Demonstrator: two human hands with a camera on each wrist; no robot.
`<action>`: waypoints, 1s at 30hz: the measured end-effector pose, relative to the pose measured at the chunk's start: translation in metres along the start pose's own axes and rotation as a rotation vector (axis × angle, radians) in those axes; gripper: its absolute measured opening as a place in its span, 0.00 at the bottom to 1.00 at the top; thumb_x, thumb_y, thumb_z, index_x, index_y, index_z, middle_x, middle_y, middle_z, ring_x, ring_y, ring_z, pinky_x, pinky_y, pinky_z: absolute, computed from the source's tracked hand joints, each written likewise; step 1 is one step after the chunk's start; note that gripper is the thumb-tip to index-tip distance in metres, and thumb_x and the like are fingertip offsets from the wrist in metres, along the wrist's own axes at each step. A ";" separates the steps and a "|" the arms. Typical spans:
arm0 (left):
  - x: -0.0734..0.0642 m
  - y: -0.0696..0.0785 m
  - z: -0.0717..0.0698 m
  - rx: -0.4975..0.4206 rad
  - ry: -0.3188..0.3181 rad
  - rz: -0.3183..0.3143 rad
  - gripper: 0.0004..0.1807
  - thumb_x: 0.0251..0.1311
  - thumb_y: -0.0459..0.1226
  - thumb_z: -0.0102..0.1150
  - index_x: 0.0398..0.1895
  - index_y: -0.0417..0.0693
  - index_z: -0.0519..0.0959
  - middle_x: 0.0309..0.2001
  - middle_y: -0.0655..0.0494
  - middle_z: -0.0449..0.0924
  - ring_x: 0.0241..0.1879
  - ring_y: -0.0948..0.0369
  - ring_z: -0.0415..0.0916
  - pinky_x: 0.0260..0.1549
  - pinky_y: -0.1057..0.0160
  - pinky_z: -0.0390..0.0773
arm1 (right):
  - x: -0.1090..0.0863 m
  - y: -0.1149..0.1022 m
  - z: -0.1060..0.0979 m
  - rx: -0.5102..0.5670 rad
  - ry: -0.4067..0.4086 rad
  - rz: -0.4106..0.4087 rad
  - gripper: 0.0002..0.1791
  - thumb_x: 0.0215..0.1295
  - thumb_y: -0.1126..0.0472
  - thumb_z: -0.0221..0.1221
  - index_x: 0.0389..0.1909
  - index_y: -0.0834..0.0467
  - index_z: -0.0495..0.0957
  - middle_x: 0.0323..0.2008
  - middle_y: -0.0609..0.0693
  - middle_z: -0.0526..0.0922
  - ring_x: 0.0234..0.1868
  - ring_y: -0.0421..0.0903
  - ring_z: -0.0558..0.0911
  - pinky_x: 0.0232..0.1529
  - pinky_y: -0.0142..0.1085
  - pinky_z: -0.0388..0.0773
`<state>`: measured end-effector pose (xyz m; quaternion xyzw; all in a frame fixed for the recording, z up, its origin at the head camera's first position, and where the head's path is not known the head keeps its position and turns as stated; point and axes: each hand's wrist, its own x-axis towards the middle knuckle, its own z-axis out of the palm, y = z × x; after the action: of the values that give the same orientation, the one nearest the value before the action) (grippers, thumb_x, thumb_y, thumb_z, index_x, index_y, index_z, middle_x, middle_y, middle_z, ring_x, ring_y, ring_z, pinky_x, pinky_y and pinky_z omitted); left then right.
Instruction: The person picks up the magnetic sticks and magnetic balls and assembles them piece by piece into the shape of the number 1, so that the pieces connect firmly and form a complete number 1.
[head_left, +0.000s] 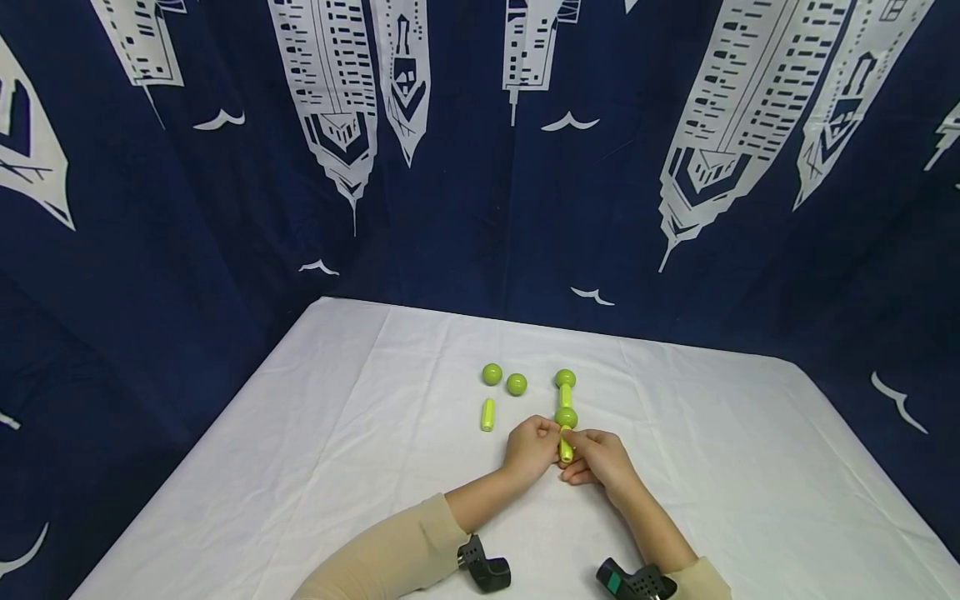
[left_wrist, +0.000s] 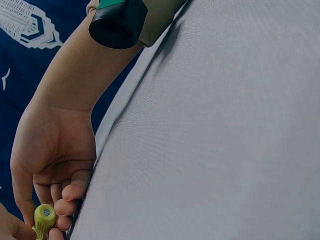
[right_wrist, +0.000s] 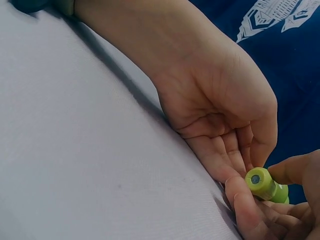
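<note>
Ahead of me a chain stands in line on the table: a far green ball point(head_left: 566, 378), a yellow-green rod point(head_left: 566, 397), a nearer ball point(head_left: 566, 417) and a near rod point(head_left: 566, 451). My right hand point(head_left: 602, 460) pinches the near rod between thumb and fingers. From the other side my left hand point(head_left: 531, 450) holds the same rod with its fingertips. Both wrist views show a grey dot in the end of this rod point(right_wrist: 256, 179). Left of the chain lie a loose rod point(head_left: 487, 415) and two loose balls, one left point(head_left: 492, 374) and one right point(head_left: 517, 384).
A white cloth point(head_left: 390, 400) with fold creases covers the table. Behind it hangs a dark blue curtain point(head_left: 465, 233) printed with white buildings and birds. Black cameras sit on the left wrist point(head_left: 487, 571) and the right wrist point(head_left: 637, 582).
</note>
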<state>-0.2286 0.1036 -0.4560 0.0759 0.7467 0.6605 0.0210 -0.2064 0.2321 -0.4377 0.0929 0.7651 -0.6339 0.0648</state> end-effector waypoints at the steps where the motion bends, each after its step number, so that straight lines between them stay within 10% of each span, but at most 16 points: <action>1: 0.000 0.000 0.000 -0.003 -0.007 -0.005 0.07 0.60 0.30 0.55 0.37 0.35 0.80 0.24 0.56 0.80 0.21 0.66 0.77 0.23 0.69 0.79 | 0.000 0.000 0.000 -0.003 -0.002 -0.007 0.18 0.71 0.58 0.53 0.39 0.73 0.76 0.20 0.54 0.82 0.16 0.41 0.81 0.18 0.30 0.78; 30: 0.038 0.039 -0.060 0.180 -0.158 0.020 0.13 0.54 0.30 0.58 0.43 0.33 0.80 0.27 0.57 0.79 0.24 0.65 0.74 0.25 0.70 0.75 | 0.018 -0.001 -0.008 -0.033 0.020 -0.006 0.19 0.71 0.56 0.53 0.39 0.74 0.75 0.19 0.52 0.80 0.16 0.40 0.79 0.19 0.30 0.78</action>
<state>-0.2710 0.0542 -0.4074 0.1367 0.7983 0.5828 0.0661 -0.2237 0.2405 -0.4393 0.0961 0.7762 -0.6205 0.0567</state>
